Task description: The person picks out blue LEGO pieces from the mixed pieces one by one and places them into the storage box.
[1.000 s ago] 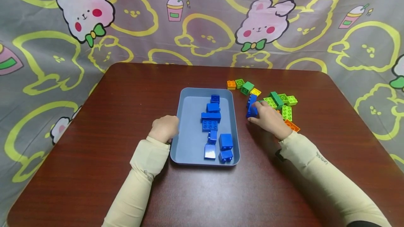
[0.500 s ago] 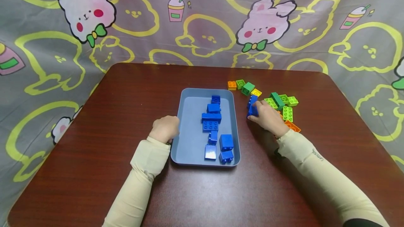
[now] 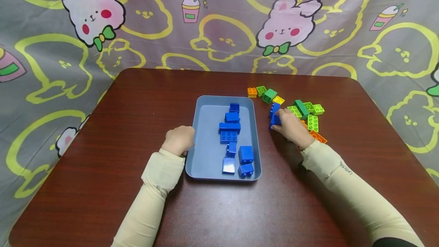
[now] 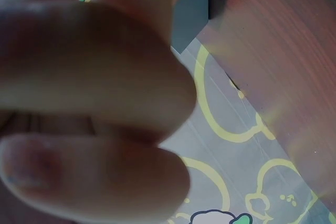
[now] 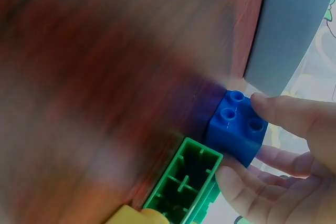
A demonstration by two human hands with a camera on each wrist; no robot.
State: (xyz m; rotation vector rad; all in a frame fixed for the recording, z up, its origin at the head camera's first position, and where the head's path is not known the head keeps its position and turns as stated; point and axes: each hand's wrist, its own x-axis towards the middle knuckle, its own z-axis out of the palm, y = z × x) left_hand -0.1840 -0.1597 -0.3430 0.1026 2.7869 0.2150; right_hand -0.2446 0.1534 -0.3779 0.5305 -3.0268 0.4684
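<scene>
My right hand (image 3: 293, 125) pinches a blue toy building brick (image 5: 236, 124) between thumb and fingers, just right of the tray. The brick's studs show in the right wrist view. Directly behind it in the head view sits another blue brick (image 3: 275, 108). A green brick (image 5: 184, 182) lies beside the fingertips, hollow side showing. At the left wall of the blue-grey tray (image 3: 205, 163), my left hand (image 3: 180, 140) is curled like a fist against the rim. Nothing is visible between its thumb and fingers (image 4: 100, 177). Several blue bricks (image 3: 229, 127) lie in the tray's right half.
Orange (image 3: 252, 92), yellow (image 3: 278, 100), green and lime bricks (image 3: 313, 123) lie loose around the right hand and behind it. The brown tabletop (image 3: 147, 102) ends at the back against a patterned cloth (image 3: 219, 26).
The right hand has barely moved; its thumb has shifted slightly to the right on the blue brick. The left hand, tray and loose bricks stay where they were.
</scene>
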